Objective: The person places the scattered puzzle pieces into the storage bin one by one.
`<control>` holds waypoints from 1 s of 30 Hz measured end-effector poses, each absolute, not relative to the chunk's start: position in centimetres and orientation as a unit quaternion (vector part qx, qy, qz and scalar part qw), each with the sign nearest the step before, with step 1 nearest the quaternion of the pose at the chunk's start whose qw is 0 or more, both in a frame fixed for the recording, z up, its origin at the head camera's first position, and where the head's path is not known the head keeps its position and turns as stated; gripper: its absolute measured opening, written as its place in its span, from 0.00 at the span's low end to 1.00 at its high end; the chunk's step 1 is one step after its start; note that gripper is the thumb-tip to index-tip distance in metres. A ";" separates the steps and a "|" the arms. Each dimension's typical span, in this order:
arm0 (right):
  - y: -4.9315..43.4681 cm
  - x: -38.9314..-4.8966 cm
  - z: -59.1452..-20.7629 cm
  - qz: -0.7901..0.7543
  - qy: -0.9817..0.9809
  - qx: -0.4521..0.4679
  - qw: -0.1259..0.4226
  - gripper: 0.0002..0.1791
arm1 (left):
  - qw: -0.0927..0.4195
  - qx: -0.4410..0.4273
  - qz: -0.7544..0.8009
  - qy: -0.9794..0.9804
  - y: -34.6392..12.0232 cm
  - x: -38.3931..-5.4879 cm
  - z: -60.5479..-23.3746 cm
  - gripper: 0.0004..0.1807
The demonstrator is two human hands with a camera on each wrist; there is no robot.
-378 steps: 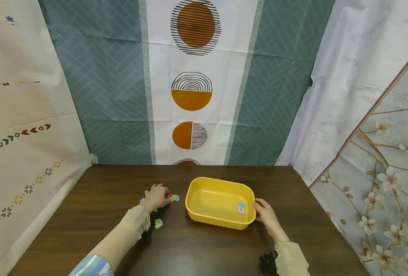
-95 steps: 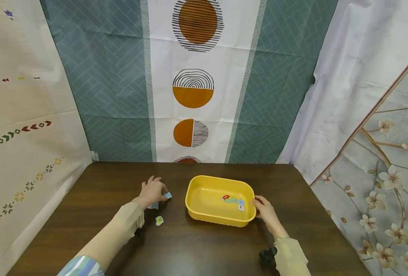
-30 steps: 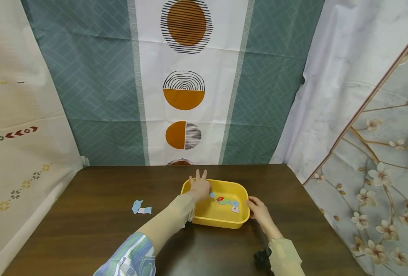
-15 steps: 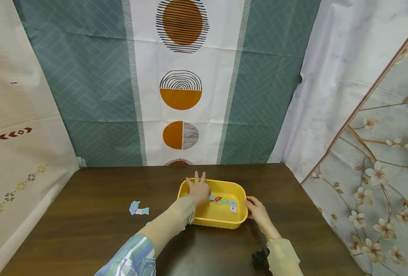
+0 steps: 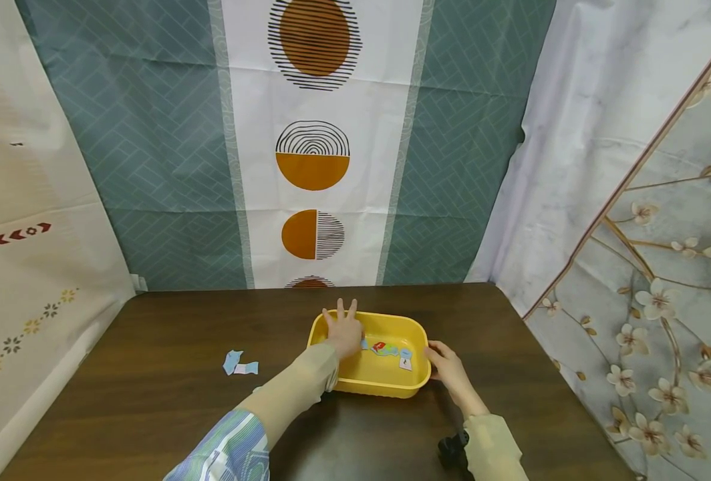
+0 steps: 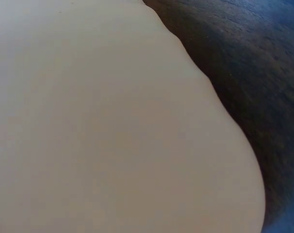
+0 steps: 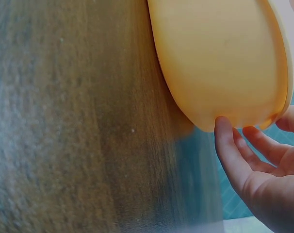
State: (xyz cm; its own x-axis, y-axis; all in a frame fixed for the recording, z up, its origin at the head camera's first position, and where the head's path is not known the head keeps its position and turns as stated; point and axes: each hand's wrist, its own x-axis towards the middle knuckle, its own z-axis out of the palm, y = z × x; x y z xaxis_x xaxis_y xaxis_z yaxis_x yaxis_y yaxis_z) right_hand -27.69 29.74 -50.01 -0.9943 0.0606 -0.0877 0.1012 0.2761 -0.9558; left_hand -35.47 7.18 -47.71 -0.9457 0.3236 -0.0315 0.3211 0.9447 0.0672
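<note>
A yellow plastic basin [image 5: 385, 387] stands on the table. My left hand [image 5: 345, 334] reaches into its left half, several fingers spread upward. At that hand's fingertips, low over the basin floor, shows a small flat light-blue piece [image 5: 364, 344]; thumb and grip are hidden behind the hand. Farther right in the basin lie a red-and-green printed flat piece [image 5: 385, 349] and a blue-and-white piece [image 5: 405, 359]. My right hand [image 5: 447, 364] holds the basin's right end, thumb at the rim and fingers [image 7: 227, 136] against the outer wall. A beige sleeve [image 6: 127, 126] fills the left wrist view.
Left of the basin, a light-blue flat piece [image 5: 232, 361] and a pink-and-blue one [image 5: 246, 368] lie on the dark wooden table [image 5: 169, 401]. Another piece's edge [image 5: 256, 389] peeks out beside the left forearm. Patterned curtains [image 5: 175, 167] hang behind the table.
Since 3.2 seconds ago, my left hand has moved right from the table into the basin with the light-blue piece. Earlier, the red-and-green piece came into the basin. My right hand stays at the basin.
</note>
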 end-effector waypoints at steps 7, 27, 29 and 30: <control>28.7 -26.5 -47.8 -0.598 0.800 0.042 0.023 0.24 | 0.025 0.169 0.053 0.984 6.6 -35.5 -47.6 0.10; 29.7 -27.7 -50.2 -0.580 0.814 0.037 0.026 0.28 | -0.009 0.163 0.090 0.983 2.7 -35.4 -43.8 0.26; 29.7 -27.7 -50.2 -0.578 0.815 0.040 0.025 0.27 | -0.018 0.164 0.101 0.981 2.0 -35.2 -43.3 0.26; 29.7 -27.7 -50.2 -0.576 0.816 0.041 0.025 0.27 | -0.022 0.164 0.106 0.981 1.6 -35.1 -43.1 0.26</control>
State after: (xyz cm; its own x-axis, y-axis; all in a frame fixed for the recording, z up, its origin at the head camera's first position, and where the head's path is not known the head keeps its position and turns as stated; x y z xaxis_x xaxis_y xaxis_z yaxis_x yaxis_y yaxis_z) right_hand -27.65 29.74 -50.16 -0.9954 0.0376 -0.0883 0.0958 0.3329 -0.9381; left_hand -35.15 1.60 -43.08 -0.9454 0.3165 0.0773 0.3257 0.9241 0.2000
